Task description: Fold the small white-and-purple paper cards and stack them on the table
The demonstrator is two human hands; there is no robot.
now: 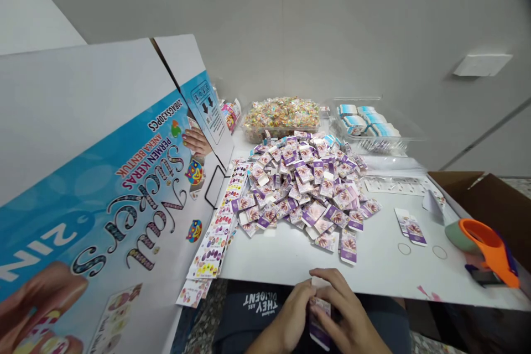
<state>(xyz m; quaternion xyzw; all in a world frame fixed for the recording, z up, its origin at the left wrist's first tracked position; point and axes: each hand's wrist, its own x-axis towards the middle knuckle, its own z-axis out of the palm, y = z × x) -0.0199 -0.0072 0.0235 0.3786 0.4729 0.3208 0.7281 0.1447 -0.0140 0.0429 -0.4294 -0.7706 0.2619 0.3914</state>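
Over my lap, just off the table's front edge, my left hand point(292, 308) and my right hand point(343, 307) are closed around a small purple-and-white carton point(318, 337). The left fingers hold its upper left side, partly hidden. My right thumb lies across its printed face, and the other right fingers curl over the white top end. Beyond my hands a large heap of similar small cartons point(305, 177) is piled on the white table point(286, 257). One carton point(348, 246) lies at the heap's near edge.
At left stands a big nail sticker box point(136, 188) beside sticker sheets point(215, 238). Behind the heap are a tub of wrapped candies point(282, 113) and a clear tray point(373, 124) of blue-white packs. Rightward lie flat cartons point(410, 227), an orange tape dispenser point(492, 246) and a cardboard box point(489, 199).
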